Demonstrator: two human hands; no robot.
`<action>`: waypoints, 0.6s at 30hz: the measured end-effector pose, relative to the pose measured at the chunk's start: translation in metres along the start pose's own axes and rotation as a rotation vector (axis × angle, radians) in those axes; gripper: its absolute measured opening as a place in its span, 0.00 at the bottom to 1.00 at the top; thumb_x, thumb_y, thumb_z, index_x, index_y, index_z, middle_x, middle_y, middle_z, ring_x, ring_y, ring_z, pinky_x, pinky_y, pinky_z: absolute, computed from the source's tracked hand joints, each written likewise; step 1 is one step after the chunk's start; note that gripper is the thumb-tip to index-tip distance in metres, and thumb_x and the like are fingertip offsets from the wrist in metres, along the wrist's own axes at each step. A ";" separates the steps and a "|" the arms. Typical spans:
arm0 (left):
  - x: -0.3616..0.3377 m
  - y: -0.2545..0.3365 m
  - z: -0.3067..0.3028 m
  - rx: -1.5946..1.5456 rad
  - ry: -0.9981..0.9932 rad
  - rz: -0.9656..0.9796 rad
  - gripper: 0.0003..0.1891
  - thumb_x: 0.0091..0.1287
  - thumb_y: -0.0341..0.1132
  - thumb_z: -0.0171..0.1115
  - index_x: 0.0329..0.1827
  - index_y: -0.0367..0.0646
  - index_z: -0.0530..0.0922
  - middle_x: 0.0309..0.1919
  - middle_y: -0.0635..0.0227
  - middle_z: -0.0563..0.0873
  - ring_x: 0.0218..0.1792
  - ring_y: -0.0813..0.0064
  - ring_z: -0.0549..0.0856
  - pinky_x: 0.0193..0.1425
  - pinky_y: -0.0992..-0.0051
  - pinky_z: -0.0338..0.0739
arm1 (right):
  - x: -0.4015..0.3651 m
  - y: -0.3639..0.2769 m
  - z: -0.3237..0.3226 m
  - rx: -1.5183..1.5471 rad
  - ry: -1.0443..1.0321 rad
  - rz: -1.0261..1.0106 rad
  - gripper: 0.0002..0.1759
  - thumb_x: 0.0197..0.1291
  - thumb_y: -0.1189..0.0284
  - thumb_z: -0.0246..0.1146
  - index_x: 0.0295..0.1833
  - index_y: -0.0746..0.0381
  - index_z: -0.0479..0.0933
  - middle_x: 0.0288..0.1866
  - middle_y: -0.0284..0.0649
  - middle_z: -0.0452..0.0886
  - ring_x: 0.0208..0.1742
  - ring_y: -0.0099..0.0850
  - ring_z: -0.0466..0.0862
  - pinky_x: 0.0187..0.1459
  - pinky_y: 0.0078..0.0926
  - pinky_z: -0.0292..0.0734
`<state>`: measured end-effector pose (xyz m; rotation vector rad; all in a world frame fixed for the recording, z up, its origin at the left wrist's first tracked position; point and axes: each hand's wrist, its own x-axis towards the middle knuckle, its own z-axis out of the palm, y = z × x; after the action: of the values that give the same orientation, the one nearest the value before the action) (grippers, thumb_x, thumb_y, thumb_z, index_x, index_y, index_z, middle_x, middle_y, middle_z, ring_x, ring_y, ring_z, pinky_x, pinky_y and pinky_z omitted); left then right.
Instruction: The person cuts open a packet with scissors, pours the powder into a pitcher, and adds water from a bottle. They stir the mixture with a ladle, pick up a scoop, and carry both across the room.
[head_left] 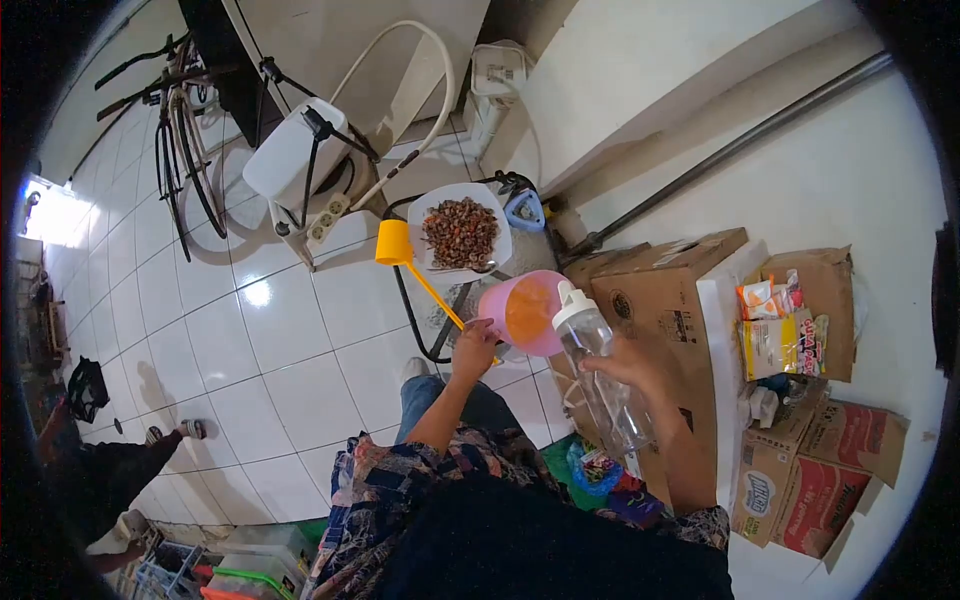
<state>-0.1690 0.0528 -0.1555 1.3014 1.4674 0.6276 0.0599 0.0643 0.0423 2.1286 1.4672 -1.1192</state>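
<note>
My left hand point(474, 349) is closed around the handle of a yellow long-handled dipper point(395, 243), whose cup points up and away from me. Its fingers also lie against the rim of a pink container point(494, 312) with orange-brown liquid point(532, 308) inside. My right hand point(632, 362) wraps round a clear plastic bottle point(622, 418) with a white lid point(574, 303). The bottle is tilted, its lid end beside the pink container, and looks empty. Beyond stands a white square bowl point(504, 215) heaped with small brown pieces point(461, 234), possibly snails.
Cardboard boxes point(660, 290) line my right side, with snack packets point(778, 340) on top. A blue triangular dish point(524, 210) sits near the white bowl. Ahead are a white chair point(292, 150) and a power strip point(328, 217). Another person point(120, 470) and a bicycle point(180, 120) are at left.
</note>
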 end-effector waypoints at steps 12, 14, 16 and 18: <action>0.001 -0.029 0.006 0.062 0.134 0.060 0.15 0.56 0.33 0.57 0.48 0.43 0.77 0.48 0.56 0.79 0.49 0.56 0.79 0.53 0.61 0.74 | 0.002 -0.022 0.020 0.424 -0.171 -0.133 0.45 0.35 0.72 0.74 0.63 0.63 0.63 0.56 0.44 0.74 0.57 0.38 0.74 0.60 0.35 0.66; 0.008 -0.031 0.024 0.012 0.074 -0.009 0.16 0.55 0.32 0.58 0.48 0.42 0.77 0.48 0.55 0.79 0.50 0.56 0.78 0.53 0.61 0.73 | -0.004 -0.006 0.021 0.374 -0.068 -0.223 0.37 0.38 0.68 0.72 0.59 0.63 0.67 0.50 0.43 0.78 0.52 0.36 0.77 0.53 0.35 0.71; 0.013 -0.044 0.029 0.022 -0.002 0.098 0.16 0.54 0.32 0.59 0.47 0.40 0.77 0.45 0.55 0.81 0.49 0.55 0.79 0.55 0.62 0.72 | -0.006 -0.001 0.019 0.277 -0.011 -0.270 0.38 0.38 0.65 0.72 0.58 0.64 0.67 0.50 0.47 0.78 0.51 0.40 0.78 0.53 0.35 0.71; 0.004 -0.021 0.014 -0.013 0.117 0.171 0.16 0.54 0.32 0.60 0.46 0.39 0.77 0.44 0.55 0.81 0.46 0.55 0.80 0.51 0.63 0.74 | -0.016 -0.011 0.015 0.073 0.079 -0.173 0.39 0.38 0.60 0.72 0.57 0.64 0.68 0.50 0.51 0.77 0.50 0.44 0.78 0.53 0.35 0.71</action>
<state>-0.1639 0.0470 -0.1801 1.4104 1.4525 0.8356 0.0413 0.0494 0.0462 2.1504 1.6989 -1.1764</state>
